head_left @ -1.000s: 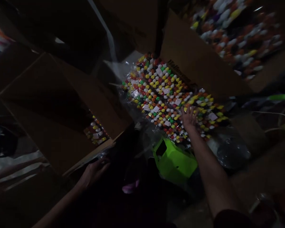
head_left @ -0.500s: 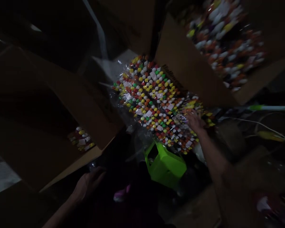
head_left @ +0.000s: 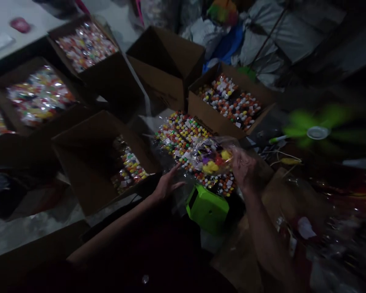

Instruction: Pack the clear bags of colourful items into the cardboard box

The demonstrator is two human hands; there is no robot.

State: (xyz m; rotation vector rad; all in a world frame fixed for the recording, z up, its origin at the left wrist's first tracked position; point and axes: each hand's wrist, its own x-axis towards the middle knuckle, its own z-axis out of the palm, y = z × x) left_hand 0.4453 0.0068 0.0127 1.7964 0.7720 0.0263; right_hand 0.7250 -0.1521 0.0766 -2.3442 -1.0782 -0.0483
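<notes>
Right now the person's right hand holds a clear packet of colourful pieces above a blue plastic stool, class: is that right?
Not quite. The head view shows the right hand holding the clear packet, but the plastic stool below it is bright green, not blue.

Cardboard boxes (head_left: 167,69) and packet heap (head_left: 183,138) lie on the floor (head_left: 6,24).

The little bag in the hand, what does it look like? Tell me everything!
The clear plastic packet is crinkly and shiny, with small bright pieces inside, mostly yellow, some red and purple. The right hand grips its right end and holds it up, roughly level, above the pile of colourful packets. The left hand is open just beside its left end; whether it touches is unclear. The picture is too blurred to show what the pieces are.
</notes>
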